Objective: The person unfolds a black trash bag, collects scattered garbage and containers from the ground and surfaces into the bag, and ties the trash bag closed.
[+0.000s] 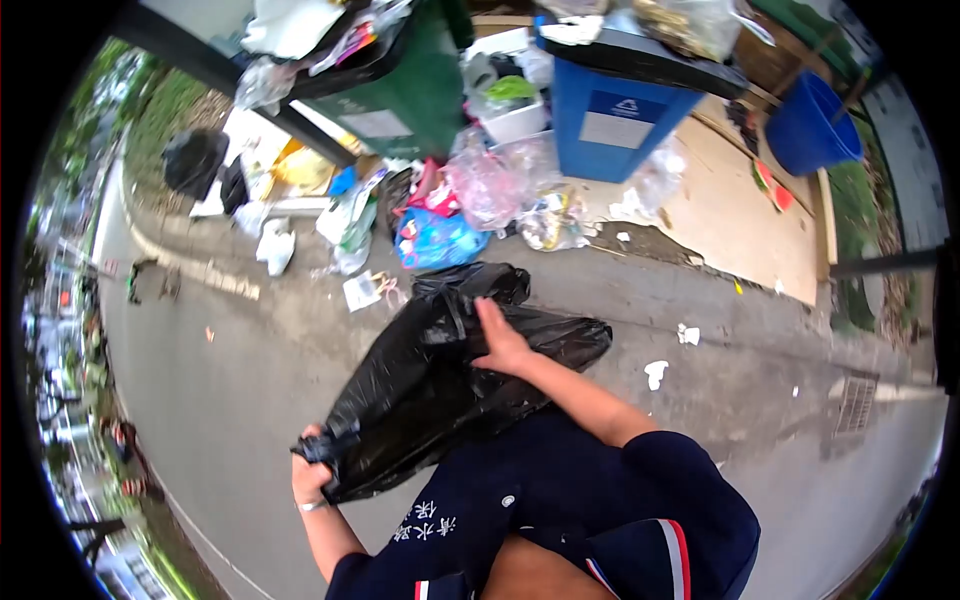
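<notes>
A large black garbage bag (410, 385) stretches across the front of my body, wrinkled and loosely spread. My left hand (311, 470) is closed around its lower left edge, with the plastic bunched in the fingers. Against the upper middle of the bag lies my right hand (502, 342), its fingers stretched out and the thumb apart. Just beyond the bag, a blue plastic bag of trash (440, 240) rests on the ground. Pink plastic bags (490, 185) are heaped behind it.
An overfull green bin (400, 85) and a blue recycling bin (625, 110) stand ahead. A blue bucket (812, 125) is at the right, near watermelon pieces (773, 187). Another black bag (195, 162) lies left. Paper scraps (656, 375) and a drain grate (856, 403) are on the pavement.
</notes>
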